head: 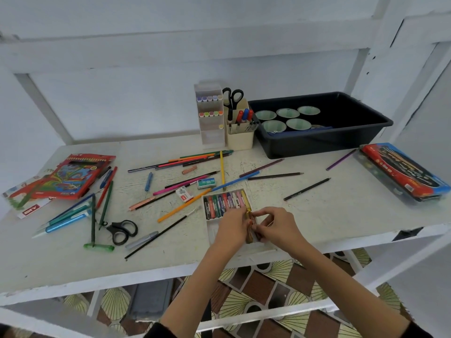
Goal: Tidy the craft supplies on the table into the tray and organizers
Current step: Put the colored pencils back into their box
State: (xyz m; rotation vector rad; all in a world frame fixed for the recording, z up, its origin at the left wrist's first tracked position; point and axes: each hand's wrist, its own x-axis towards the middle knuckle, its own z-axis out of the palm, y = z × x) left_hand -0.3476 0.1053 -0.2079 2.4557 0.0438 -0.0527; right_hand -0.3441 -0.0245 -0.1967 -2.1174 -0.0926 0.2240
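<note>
one head-worn wide view – looking forward and down, close over the table (pixel 317 215).

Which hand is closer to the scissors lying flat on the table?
Left. The left hand is right of the scissors, over the crayon box; the right hand sits farther right. Both pinch a crayon.

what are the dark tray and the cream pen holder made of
The dark tray looks like moulded plastic with a semi-gloss finish: there is a soft sheen along its rolled rim, and its rounded corners are one piece. The cream pen holder is probably matte plastic: its walls are smooth and even with no grain, though it could be coated card.
</note>
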